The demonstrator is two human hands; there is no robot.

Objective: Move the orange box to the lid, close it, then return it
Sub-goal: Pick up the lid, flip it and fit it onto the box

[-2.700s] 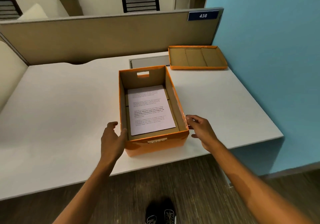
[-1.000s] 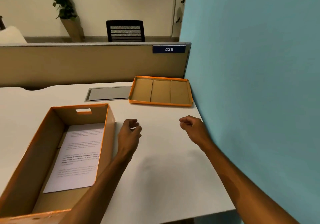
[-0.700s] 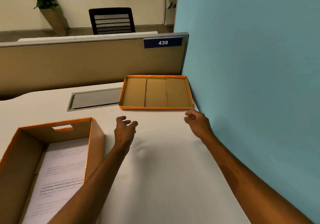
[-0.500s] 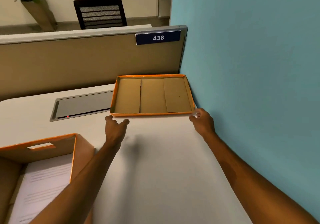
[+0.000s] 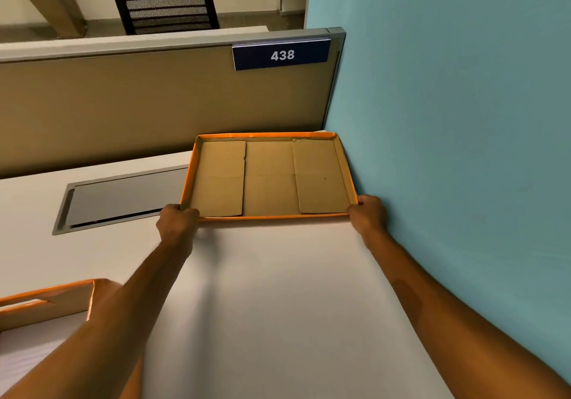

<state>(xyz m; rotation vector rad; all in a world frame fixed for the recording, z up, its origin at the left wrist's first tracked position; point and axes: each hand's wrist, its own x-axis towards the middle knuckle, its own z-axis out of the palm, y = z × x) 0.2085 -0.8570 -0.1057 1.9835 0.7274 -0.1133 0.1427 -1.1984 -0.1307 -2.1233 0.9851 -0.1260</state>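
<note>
The orange lid point(image 5: 268, 177) lies upside down in the desk's far right corner, brown cardboard inside facing up. My left hand point(image 5: 176, 222) grips its near left corner. My right hand point(image 5: 367, 214) grips its near right corner, close to the blue wall. The open orange box point(image 5: 46, 301) sits at the lower left with white paper inside; my left forearm and the frame edge hide most of it.
The white desk point(image 5: 278, 290) meets a blue wall point(image 5: 448, 120) on the right and a tan partition point(image 5: 139, 105) with a "438" sign behind. A grey cable hatch point(image 5: 123, 198) lies left of the lid. A black chair point(image 5: 163, 0) stands beyond.
Both hands left the box, reached forward across the desk and closed on the lid's near corners. The view shifted right and forward, pushing the box to the lower left.
</note>
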